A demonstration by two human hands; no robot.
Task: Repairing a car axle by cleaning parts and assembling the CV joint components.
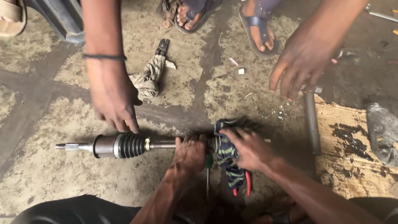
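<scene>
Gripping axle [166, 144] on floor [49, 174], left hand [189, 154] closed around shaft; right hand [248, 148] pressing striped rag [229, 159] over inner joint. Looking midway: outer boot [132, 145] fitted, inner end being wrapped. Co-worker's open hand [112, 98] touching boot.

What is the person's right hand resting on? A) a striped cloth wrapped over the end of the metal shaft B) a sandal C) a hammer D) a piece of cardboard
A: the right hand lies on the striped cloth bunched over one end of the metal shaft, while the left hand grips the shaft beside it.
</scene>
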